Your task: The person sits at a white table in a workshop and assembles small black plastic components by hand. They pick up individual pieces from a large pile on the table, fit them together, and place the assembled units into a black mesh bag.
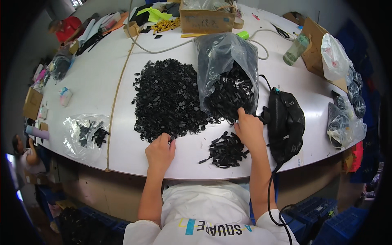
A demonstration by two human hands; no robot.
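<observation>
Palm-down, the left hand pinches a small black part from the pile, while the right hand curls its fingers at the bag.

Both your bare forearms come up from the lower edge, out of short white sleeves, and run forward roughly side by side. Your left hand lies palm down with the knuckles up, its fingers curled forward and the fingertips drawn together in a pinch. Your right hand reaches a little further ahead, back of the hand up, wrist straight, its fingers bent downward and tucked out of sight.
</observation>
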